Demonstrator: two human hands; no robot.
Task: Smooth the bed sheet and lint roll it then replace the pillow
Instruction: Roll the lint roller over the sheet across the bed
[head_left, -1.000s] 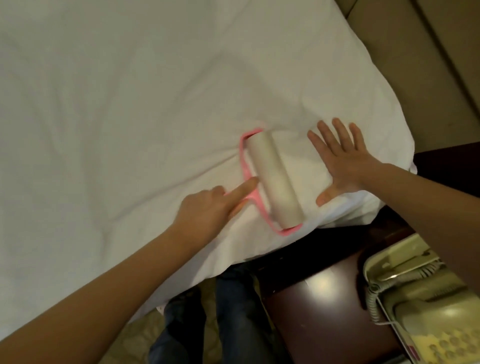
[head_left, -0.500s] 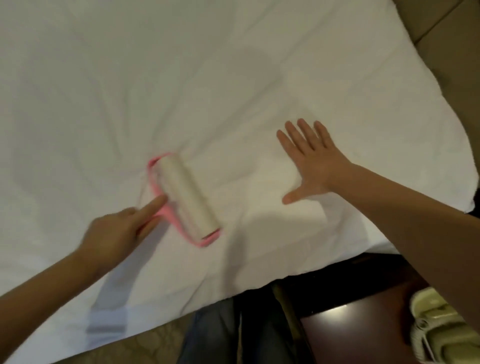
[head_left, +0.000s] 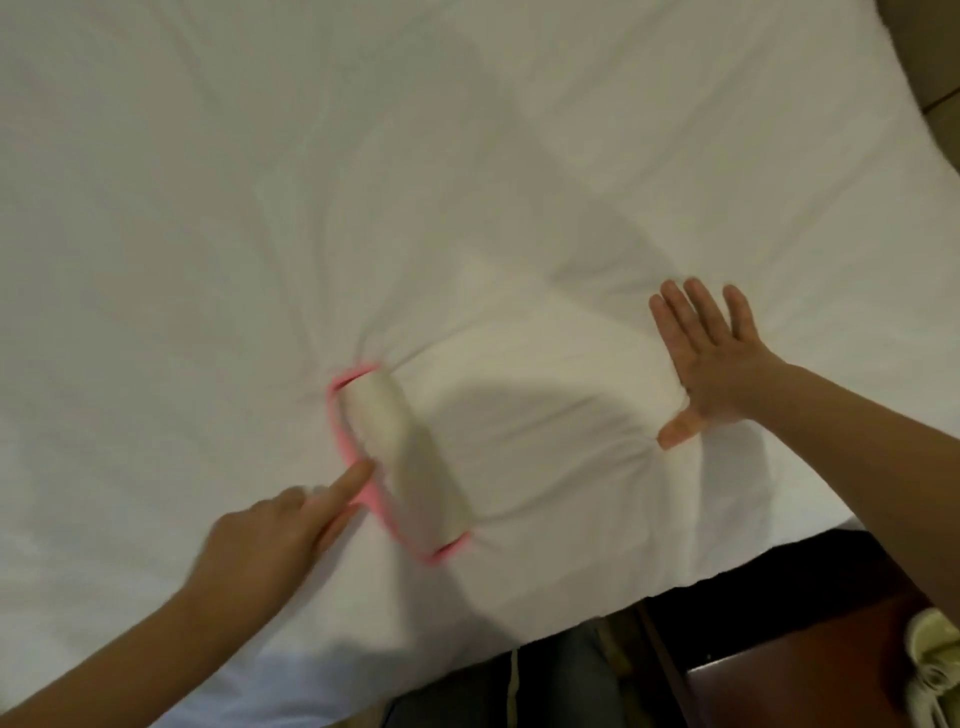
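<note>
Head view looks down on a white bed sheet that fills nearly the whole picture. The left hand holds the lint roller. Its index finger lies straight and points forward, its tip touching the pink frame, while the other fingers are curled under. The handle is hidden beneath the hand, and motion blur softens the grip.

The pale roll lies just beyond that fingertip, pressed into the sheet and set at a slant. One end reaches away from the person and the other comes back toward the edge of the bed. Creases in the sheet fan out from the roll's far end, and a shallow dent runs from the roll toward the other hand.

The right hand lies flat on the sheet, palm down, holding nothing. Its four fingers are straight, close together and point away from the person. The thumb is spread out to the side, toward the roller. The sheet bunches slightly at the thumb tip. The roller and this thumb are well apart, with a smooth stretch of sheet between them.

Behind the wrists, past the bed's near edge, the person's legs in blue jeans show. A dark wooden nightstand stands behind the right forearm, with part of a cream telephone at the picture's edge.
</note>
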